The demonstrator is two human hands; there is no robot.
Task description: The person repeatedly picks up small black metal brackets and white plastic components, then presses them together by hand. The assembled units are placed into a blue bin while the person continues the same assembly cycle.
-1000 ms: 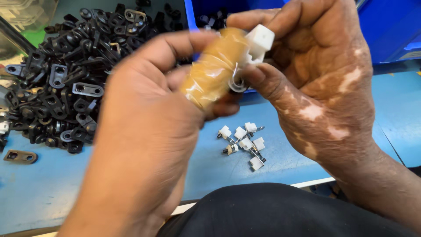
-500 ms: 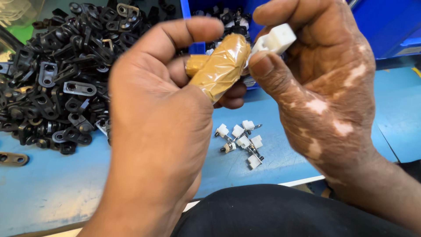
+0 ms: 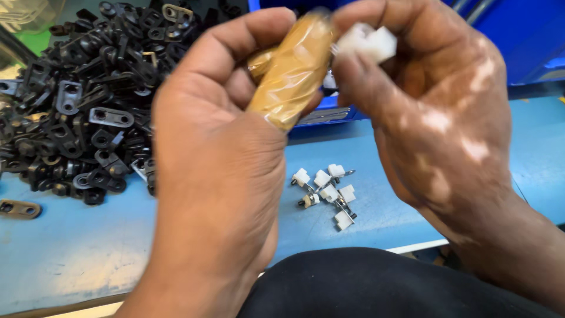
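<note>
Above the blue table (image 3: 70, 265), both hands grip: left (image 3: 218, 176) a taped finger (image 3: 294, 70), right (image 3: 424, 112) a white clip (image 3: 368, 42).
</note>
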